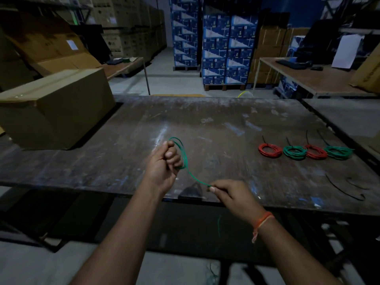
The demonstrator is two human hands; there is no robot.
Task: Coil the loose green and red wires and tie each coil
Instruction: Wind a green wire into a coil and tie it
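left hand (164,161): fist curled round a few loops of green wire (183,156), raised over the table (205,120), near its front edge
right hand (232,193): thumb and fingers pinch the same wire where it leaves the loops; the hand hangs over the table's front edge
wire run: curves down from the loops to the right hand, then a faint strand hangs below the table
done coils (304,152): four tied, in a row at right on the table, red, green, red, green, neighbours touching or overlapping
ties (345,187): loose black strips just in front of the coils
box (55,112): cardboard, far left on the table
wrist: orange thread band on the right
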